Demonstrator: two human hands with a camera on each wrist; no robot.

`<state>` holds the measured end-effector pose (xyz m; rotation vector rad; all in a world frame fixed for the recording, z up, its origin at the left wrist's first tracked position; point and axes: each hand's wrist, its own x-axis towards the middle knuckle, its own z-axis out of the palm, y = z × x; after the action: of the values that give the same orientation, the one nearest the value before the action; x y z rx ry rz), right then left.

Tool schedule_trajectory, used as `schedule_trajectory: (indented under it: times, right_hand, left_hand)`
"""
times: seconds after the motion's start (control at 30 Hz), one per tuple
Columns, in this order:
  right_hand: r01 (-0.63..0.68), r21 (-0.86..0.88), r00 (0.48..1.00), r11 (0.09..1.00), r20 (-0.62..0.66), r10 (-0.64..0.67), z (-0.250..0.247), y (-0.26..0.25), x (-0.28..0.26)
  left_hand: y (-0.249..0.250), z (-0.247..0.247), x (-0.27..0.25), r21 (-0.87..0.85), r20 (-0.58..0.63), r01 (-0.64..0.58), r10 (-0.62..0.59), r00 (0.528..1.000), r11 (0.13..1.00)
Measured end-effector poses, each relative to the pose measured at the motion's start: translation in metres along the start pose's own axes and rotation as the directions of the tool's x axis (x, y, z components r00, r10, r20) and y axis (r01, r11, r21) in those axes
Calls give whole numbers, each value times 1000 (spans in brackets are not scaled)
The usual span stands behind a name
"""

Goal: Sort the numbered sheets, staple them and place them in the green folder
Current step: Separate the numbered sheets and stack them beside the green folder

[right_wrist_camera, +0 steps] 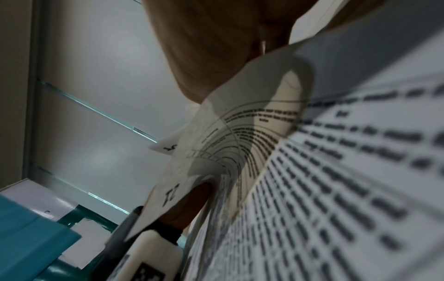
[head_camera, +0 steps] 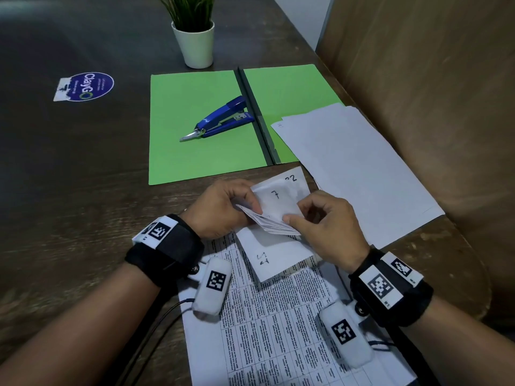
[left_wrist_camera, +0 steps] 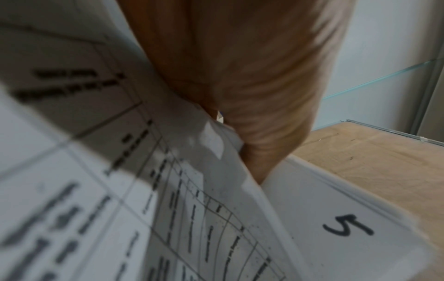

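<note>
A fanned bundle of numbered sheets (head_camera: pixel 271 215) is held above the table's near edge. My left hand (head_camera: pixel 223 208) pinches its left side and my right hand (head_camera: pixel 320 218) pinches its lower right edge. The top sheet, marked 7 (head_camera: pixel 276 195), stands lifted, with a sheet marked 22 (head_camera: pixel 291 178) behind it. In the left wrist view a sheet marked 5 (left_wrist_camera: pixel 346 226) shows beside printed pages (left_wrist_camera: pixel 168 209). The green folder (head_camera: pixel 195 129) lies open on the table beyond my hands. A blue stapler (head_camera: pixel 223 118) rests on its left flap.
A stack of plain white sheets (head_camera: pixel 356 168) lies at the right, overlapping the folder's right flap. A printed table sheet (head_camera: pixel 278 330) lies under my wrists. A potted plant (head_camera: pixel 195 37) stands behind the folder. A round sticker (head_camera: pixel 86 86) sits at the left. A brown wall (head_camera: pixel 432 93) borders the right.
</note>
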<state>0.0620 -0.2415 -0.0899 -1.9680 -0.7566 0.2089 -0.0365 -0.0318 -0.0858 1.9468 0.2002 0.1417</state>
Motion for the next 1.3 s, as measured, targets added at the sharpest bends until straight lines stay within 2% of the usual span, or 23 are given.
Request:
schedule_trajectory:
  times: [0.27,0.47,0.63,0.93,1.03,1.1,1.13,1.3]
  right_hand:
    - [145,-67,989,987,36,-143,1,3,-1]
    - [92,15,996,996,19,-92,2,5,-2]
    - [103,29,991,994,78,-105,1,2,-4]
    - [106,125,983,987,136,-123,-2,-13,-7]
    - [-5,169,1000,986,30,-1,-2,-11,-3]
    - [-75,78,994,994,-73,81,-2,0,1]
    - [-102,30,991,994,-82,104,-2,4,3]
    - [-63,-66,996,996,-75,58,2,3,2]
  left_hand:
    - [1,1,-2,-1,-29,3,-3,1000,1000]
    - [-1,2,-2,-12,-39,19,-20,999,1000]
    - [-2,1,-1,-59,-74,78,-82,994,995]
    - [-4,0,0,16,-24,32,-31,999,999]
    - [-2,-1,-2,0,-8,13,-13,1000,1000]
    - [0,-1,-3,0,9,-2,2,1000,1000]
    - [0,-1,-2,2,11,-2,2,1000,1000]
    - [-1,-1,-3,0,11,3,-3,1000,1000]
